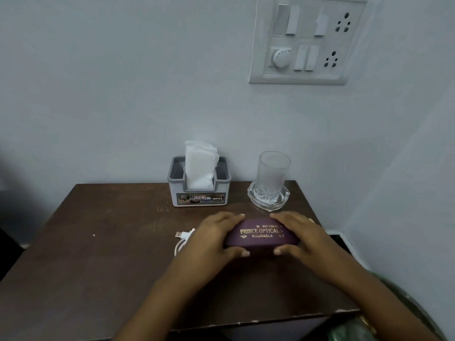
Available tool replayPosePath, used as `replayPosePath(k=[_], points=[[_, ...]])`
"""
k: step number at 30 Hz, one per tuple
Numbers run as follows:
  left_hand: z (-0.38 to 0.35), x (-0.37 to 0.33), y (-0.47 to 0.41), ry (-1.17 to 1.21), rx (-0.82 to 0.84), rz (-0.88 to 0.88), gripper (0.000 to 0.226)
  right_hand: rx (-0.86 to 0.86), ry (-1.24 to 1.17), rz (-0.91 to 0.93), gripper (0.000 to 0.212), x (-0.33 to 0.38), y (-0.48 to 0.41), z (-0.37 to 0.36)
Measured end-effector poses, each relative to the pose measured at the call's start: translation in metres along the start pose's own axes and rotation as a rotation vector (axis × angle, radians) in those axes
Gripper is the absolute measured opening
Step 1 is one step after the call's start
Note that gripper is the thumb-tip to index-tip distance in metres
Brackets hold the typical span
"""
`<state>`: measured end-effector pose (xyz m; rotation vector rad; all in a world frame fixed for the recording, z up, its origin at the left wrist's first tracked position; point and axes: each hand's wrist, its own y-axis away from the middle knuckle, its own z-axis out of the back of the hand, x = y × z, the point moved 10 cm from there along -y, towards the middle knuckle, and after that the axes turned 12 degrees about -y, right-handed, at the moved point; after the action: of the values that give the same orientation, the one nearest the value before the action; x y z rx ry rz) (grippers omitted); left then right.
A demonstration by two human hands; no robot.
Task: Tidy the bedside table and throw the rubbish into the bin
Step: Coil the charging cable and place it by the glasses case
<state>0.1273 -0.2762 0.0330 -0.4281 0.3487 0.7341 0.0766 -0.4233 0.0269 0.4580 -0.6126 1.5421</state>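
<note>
A maroon spectacle case [262, 234] with gold lettering lies on the dark brown bedside table [103, 254], right of centre. My left hand [214, 238] grips its left end, fingers over the far edge and thumb on the near edge. My right hand [299, 236] grips the right end the same way. A white USB cable [182, 239] lies coiled just left of my left hand, partly hidden under it.
A grey tissue holder [199, 190] with white tissues stands at the back of the table. To its right a clear glass [272, 177] stands in a cut-glass dish [268, 199]. A switchboard [305, 40] is on the wall above. Something green shows at bottom right.
</note>
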Motion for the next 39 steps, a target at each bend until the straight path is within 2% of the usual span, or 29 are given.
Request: replayPosePath(k=[5,9,11,13,15,17,18,19,20,22,23,24,27,29,33,36,39], points=[[-0.042,-0.012,-0.004,0.012,0.094,0.013,0.073,0.021,-0.008,-0.083,0.070,-0.041,0.019,-0.005],[-0.055,-0.007,-0.002,-0.001,0.094,0.023,0.073,0.030,0.003,-0.084,0.069,-0.051,0.022,-0.011],[-0.056,-0.007,-0.002,-0.016,0.096,0.007,0.076,0.060,0.016,-0.079,0.075,-0.052,0.021,-0.013],[-0.049,-0.008,0.002,-0.015,0.094,-0.006,0.079,0.086,-0.020,-0.106,0.091,-0.048,0.020,-0.012],[-0.018,-0.001,0.007,0.048,-0.074,0.036,0.068,-0.036,-0.161,-0.111,0.101,-0.033,0.013,-0.002],[0.032,0.026,0.017,0.144,-0.451,0.186,0.049,-0.182,-0.436,-0.124,0.089,-0.013,-0.002,0.002],[0.052,0.046,0.023,0.176,-0.622,0.303,0.043,-0.178,-0.584,-0.148,0.079,-0.001,-0.014,-0.006],[0.064,0.069,0.027,0.213,-0.724,0.442,0.043,-0.140,-0.668,-0.185,0.071,0.009,-0.029,-0.019],[0.069,0.091,0.025,0.274,-0.747,0.577,0.046,-0.106,-0.707,-0.219,0.067,0.018,-0.046,-0.032],[0.062,0.132,0.010,0.453,-0.655,0.753,0.053,-0.097,-0.710,-0.254,0.073,0.029,-0.078,-0.049],[0.054,0.146,0.000,0.555,-0.595,0.785,0.054,-0.118,-0.711,-0.251,0.079,0.033,-0.089,-0.052],[0.047,0.158,-0.010,0.638,-0.538,0.790,0.054,-0.135,-0.723,-0.254,0.081,0.036,-0.098,-0.056],[0.031,0.173,-0.022,0.728,-0.394,0.751,0.064,-0.167,-0.741,-0.282,0.066,0.037,-0.112,-0.066],[0.029,0.183,-0.014,0.726,-0.409,0.744,0.071,-0.181,-0.755,-0.262,0.054,0.042,-0.115,-0.072],[0.057,0.193,0.018,0.654,-0.528,0.733,0.049,-0.142,-0.817,-0.237,0.045,0.065,-0.113,-0.097],[0.071,0.205,0.038,0.650,-0.571,0.747,0.047,-0.103,-0.850,-0.206,0.039,0.089,-0.113,-0.114],[0.080,0.205,0.052,0.628,-0.540,0.779,0.062,-0.119,-0.819,-0.233,0.059,0.095,-0.101,-0.115]])
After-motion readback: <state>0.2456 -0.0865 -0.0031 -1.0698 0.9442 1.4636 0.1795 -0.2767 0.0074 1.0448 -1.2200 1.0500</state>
